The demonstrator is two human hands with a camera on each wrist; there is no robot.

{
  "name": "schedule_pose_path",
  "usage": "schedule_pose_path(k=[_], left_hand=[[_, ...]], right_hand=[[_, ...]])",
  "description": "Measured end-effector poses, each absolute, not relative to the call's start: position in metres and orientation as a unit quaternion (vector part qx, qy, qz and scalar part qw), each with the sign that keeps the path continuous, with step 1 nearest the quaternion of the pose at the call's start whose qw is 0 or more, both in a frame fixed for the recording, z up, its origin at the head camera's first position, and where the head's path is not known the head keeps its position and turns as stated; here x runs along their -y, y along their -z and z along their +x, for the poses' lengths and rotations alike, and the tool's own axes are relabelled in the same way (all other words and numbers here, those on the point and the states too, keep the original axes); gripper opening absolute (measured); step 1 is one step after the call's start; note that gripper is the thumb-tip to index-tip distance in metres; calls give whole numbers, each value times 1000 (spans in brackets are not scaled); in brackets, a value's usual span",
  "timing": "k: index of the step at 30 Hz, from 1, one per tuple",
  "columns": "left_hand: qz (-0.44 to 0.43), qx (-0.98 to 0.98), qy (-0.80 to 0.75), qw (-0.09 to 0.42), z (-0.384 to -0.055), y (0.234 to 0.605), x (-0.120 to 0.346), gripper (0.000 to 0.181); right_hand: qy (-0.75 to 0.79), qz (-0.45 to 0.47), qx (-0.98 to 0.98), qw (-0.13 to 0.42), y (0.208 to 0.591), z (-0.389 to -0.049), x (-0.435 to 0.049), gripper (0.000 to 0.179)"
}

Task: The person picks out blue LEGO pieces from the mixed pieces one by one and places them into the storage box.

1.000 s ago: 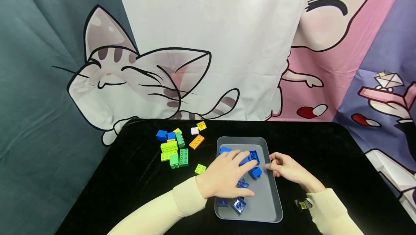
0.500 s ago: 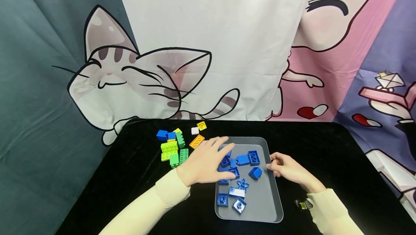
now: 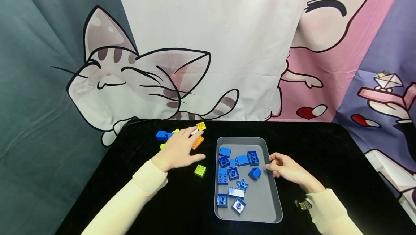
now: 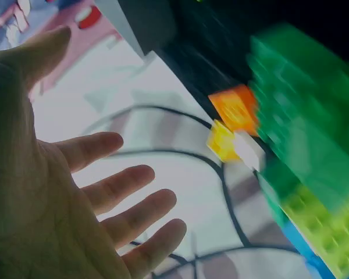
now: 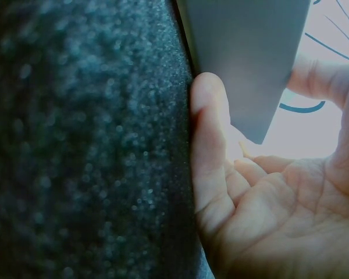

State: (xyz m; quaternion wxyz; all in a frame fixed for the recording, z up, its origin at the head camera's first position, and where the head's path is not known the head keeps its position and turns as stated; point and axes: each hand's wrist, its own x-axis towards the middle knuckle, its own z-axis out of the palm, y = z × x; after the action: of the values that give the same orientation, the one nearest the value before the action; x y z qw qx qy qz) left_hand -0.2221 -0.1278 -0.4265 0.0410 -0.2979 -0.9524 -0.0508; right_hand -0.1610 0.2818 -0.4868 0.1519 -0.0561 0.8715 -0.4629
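My left hand [image 3: 177,149] hovers over the coloured bricks on the left of the table, fingers spread and nothing in them. In the left wrist view the green bricks [image 4: 308,110] and an orange brick [image 4: 235,107] lie beyond the fingertips; the hand hides part of the pile in the head view. My right hand [image 3: 287,168] holds the right rim of a grey tray [image 3: 264,199], thumb at its edge and fingers curled by its side. Inside the tray lie several blue bricks [image 3: 222,176] and a blue flower-shaped piece [image 3: 242,184].
A lime brick [image 3: 200,170] sits alone between the pile and the tray. Farther back are a yellow brick [image 3: 201,126] and blue bricks [image 3: 161,135]. The black cloth-covered table [image 3: 308,133] ends at a printed curtain [image 3: 253,47].
My left hand has moved from over the tray leftward to the coloured bricks, uncovering the blue bricks. The right hand stays at the tray's rim.
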Motion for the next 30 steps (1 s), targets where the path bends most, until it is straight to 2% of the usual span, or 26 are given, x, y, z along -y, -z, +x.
schedule_pose_path(k=[8,17,21,30], left_hand=[[-254,965,34,55,-247,432,176,77],[-218,975,32,37,-269,445,223,58],[-207,977,32,34,-274,449,237,53],[-203,976,40,67,-282,460,254,43]], right_hand=[[461,-56,-873,151,488,-162,-282,35],[471,-71,-866,151,486,-159,-281,38],[468,-60,-869,152,486,-160,-281,36],[459,-58,-874,149,489,-161,-282,37]])
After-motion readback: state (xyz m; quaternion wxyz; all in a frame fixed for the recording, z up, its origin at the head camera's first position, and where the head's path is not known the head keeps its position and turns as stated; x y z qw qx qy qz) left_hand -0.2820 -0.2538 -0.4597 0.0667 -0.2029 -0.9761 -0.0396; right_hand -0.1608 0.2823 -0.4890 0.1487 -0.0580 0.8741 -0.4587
